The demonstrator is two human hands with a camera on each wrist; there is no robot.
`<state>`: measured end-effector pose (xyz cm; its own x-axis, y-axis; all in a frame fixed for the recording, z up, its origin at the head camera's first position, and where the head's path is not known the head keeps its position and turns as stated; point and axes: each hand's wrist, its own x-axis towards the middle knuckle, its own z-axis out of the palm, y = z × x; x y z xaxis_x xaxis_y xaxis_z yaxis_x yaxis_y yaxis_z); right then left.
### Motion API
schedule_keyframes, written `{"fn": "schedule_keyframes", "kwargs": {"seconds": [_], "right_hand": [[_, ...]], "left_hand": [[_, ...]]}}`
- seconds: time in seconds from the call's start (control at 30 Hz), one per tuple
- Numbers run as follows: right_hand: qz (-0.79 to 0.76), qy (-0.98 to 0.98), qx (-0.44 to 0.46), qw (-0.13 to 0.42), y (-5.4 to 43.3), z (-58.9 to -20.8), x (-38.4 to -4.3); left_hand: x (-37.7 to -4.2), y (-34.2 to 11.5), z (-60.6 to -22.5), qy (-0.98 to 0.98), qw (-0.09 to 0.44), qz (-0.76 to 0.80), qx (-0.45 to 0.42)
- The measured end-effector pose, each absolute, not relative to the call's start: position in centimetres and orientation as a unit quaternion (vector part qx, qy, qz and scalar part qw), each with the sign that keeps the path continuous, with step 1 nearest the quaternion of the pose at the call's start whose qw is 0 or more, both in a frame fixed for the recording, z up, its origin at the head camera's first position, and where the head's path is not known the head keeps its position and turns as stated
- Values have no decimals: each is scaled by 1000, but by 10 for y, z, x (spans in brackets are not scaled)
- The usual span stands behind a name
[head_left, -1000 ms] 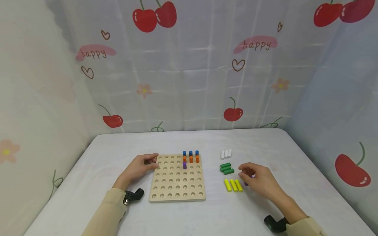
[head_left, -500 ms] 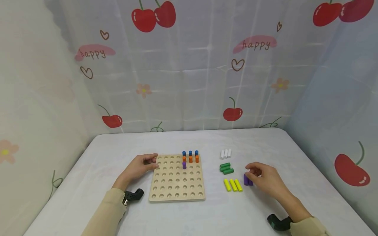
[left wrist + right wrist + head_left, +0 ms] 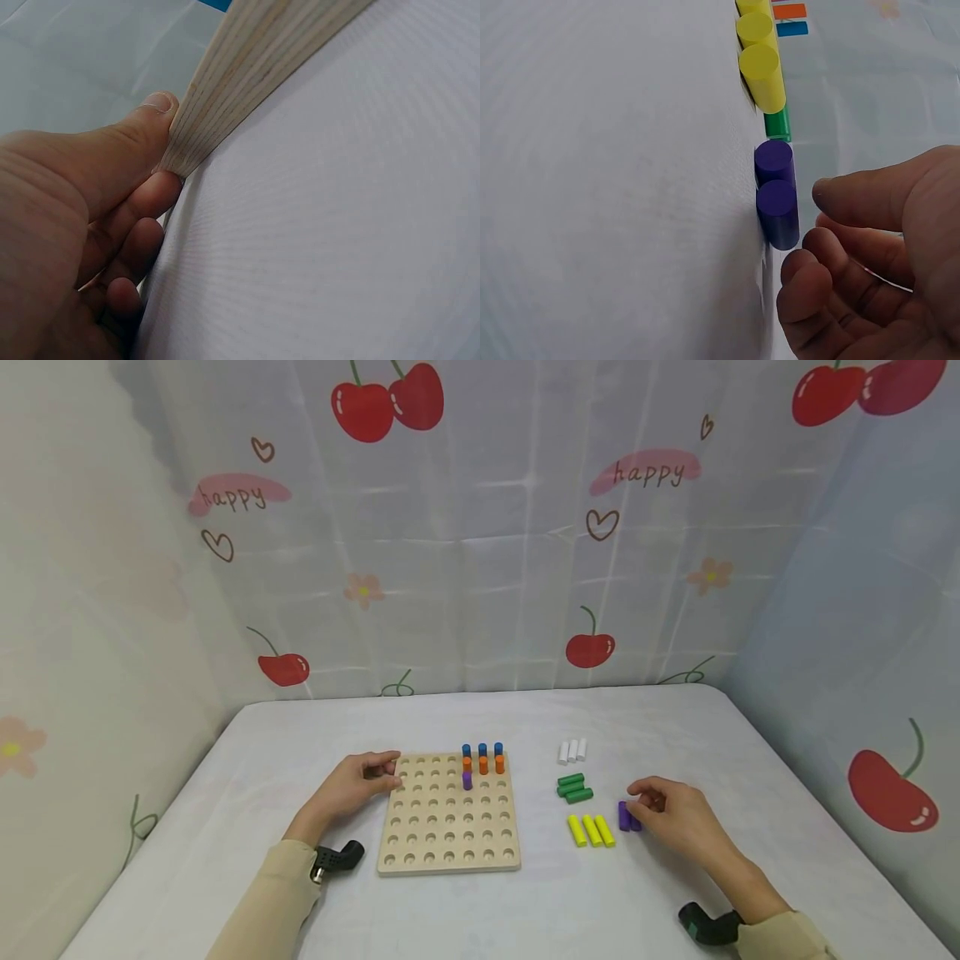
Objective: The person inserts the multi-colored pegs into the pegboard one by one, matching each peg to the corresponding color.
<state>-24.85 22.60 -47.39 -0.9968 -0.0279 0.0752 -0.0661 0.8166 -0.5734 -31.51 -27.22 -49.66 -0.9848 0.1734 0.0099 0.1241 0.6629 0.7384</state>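
A square wooden pegboard [image 3: 450, 821] lies on the white table. My left hand [image 3: 360, 789] grips its far left corner; in the left wrist view the thumb [image 3: 154, 112] lies on the upper edge and a fingertip touches the corner lower down. Blue pegs [image 3: 482, 749], orange pegs [image 3: 483, 765] and one purple peg [image 3: 467, 782] stand in holes at the far right of the board. My right hand [image 3: 678, 814] hovers beside two purple pegs [image 3: 780, 214] lying side by side. Its thumb and fingers are apart, with nothing held, and partly cover the pegs in the head view.
Left of the purple pegs lie three yellow pegs [image 3: 591, 831]. Farther back are three green pegs [image 3: 574, 788] and three white pegs [image 3: 572, 751]. A printed curtain [image 3: 480, 568] hangs behind the table [image 3: 570, 910] and along its sides.
My right hand has shifted right and back from beside the yellow pegs, uncovering the purple pegs, then dipped slightly. The left hand keeps its grip on the board.
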Motion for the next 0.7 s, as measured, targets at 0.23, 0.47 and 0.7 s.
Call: {"fn": "schedule_keyframes", "kwargs": {"seconds": [0.23,0.47,0.7], "right_hand": [[300,-954,18,15,227,-478,-249],[294,-956,13,7,228,-478,-248],[279,-960,7,-3,227,-476,-249]], "left_hand": [[-314,-272,-498,913,32,399,79],[-313,-271,-497,914,32,396,80],[-314,-272,-496,912,30,401,84]]}}
